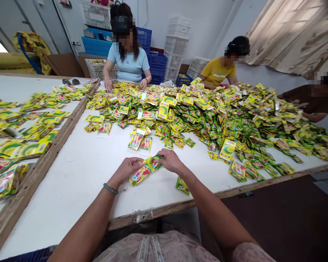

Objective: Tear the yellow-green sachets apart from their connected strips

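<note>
Our left hand [129, 169] pinches the box [140, 175] over the table [82, 185]; its long axis slants up rightward to the sachet [155, 162] at its end, which our right hand [169, 160], nearer that end, grips between closed fingers.

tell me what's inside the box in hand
A green packet, in the right hand, shows at the upper end of the box held by the left hand. Anything inside is covered by the box.
</note>
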A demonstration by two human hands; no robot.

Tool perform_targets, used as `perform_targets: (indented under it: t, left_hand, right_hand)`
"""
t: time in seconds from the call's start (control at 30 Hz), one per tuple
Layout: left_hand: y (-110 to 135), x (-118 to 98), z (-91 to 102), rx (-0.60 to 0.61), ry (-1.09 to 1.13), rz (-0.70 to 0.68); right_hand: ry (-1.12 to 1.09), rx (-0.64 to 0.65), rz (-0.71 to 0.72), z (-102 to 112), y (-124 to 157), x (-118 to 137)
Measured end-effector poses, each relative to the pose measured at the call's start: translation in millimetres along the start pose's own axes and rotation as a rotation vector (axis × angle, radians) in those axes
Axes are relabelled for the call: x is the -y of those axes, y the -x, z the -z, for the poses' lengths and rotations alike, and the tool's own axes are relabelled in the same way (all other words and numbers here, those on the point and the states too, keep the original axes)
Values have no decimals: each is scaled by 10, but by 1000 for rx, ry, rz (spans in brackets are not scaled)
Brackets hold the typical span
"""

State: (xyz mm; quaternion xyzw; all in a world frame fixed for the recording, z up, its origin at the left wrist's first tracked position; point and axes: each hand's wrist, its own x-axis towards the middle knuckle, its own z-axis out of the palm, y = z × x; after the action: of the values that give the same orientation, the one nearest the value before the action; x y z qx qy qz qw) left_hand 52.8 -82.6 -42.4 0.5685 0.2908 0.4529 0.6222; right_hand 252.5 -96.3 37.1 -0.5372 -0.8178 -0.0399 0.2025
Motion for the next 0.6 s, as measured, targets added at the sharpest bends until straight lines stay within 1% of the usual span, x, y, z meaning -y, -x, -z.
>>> perform_targets:
  t: [0.07,0.1,0.23,0.3,0.37,0.47,0.6]
  left_hand:
    - [0,-6,1,-21,-32,-13]
    - [5,-10,-2,-13,-48,-21]
    - [41,-26,-15,109,-70,-34]
    - [53,-28,-12,158,-99,-25]
    - [53,-25,-7,181,-134,-29]
    - [34,-11,-11,180,-150,-41]
    - [8,16,-32,148,-161,-45]
  right_hand:
    - [12,-14,-26,74,19,25]
    - [21,3,-26,97,26,43]
    - [118,105,16,75,27,129]
    - [189,124,14,37,18,162]
    - [220,134,13,17,12,179]
    - [201,157,31,22,6,188]
    - [183,187,26,23,12,211]
